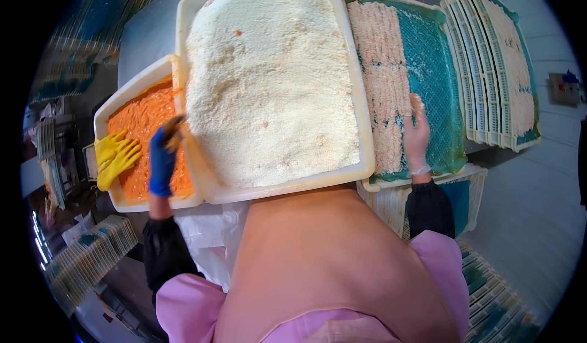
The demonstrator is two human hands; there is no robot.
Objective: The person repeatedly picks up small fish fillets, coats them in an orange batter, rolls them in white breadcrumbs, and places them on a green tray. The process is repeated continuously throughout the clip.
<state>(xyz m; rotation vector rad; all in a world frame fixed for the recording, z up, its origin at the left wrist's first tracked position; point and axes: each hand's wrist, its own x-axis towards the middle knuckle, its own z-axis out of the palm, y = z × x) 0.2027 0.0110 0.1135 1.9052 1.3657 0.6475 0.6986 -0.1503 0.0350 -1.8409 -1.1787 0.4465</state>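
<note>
My left hand [164, 161], in a blue glove with smeared fingertips, is over the right side of a white tub [149, 208] of orange batter-like mixture [137, 113]. Whether its blurred fingers hold anything is unclear. On the tub's left rim rests a yellow rubber glove [114, 157], no arm visible in it. A large white tray [293, 188] of pale crumbs [275, 99] lies between my hands. My right hand [416, 136], in a clear glove, touches the right edge of crumb-coated strips [383, 86], laid in rows on a tray lined with green mesh [433, 67].
Several stacked plastic trays [481, 63] stand at the right, the outermost bearing coated pieces [516, 67]. More tray stacks are at lower left [91, 256] and lower right [495, 292]. The grey tabletop [149, 35] shows behind the tub. White plastic sheeting [208, 237] hangs below it.
</note>
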